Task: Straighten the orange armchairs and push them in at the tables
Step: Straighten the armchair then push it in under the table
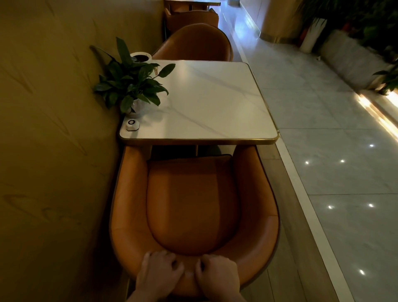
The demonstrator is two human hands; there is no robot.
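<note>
An orange armchair (pixel 191 207) stands directly below me, its arms reaching under the near edge of a white marble table (pixel 215 101). My left hand (pixel 159 273) and my right hand (pixel 217 276) lie side by side on the top of the chair's backrest, fingers curled over its rim. A second orange armchair (pixel 198 43) faces me at the table's far side, tucked against it. Further back a third orange armchair (pixel 193 18) stands at another table (pixel 193 2).
A tan wall (pixel 53 129) runs along the left, close to the chairs. On the table's left side sit a potted plant (pixel 131 86), a white call button (pixel 131 124) and a round white bowl (pixel 140 57). A tiled aisle (pixel 333 161) and planters (pixel 353 49) lie to the right.
</note>
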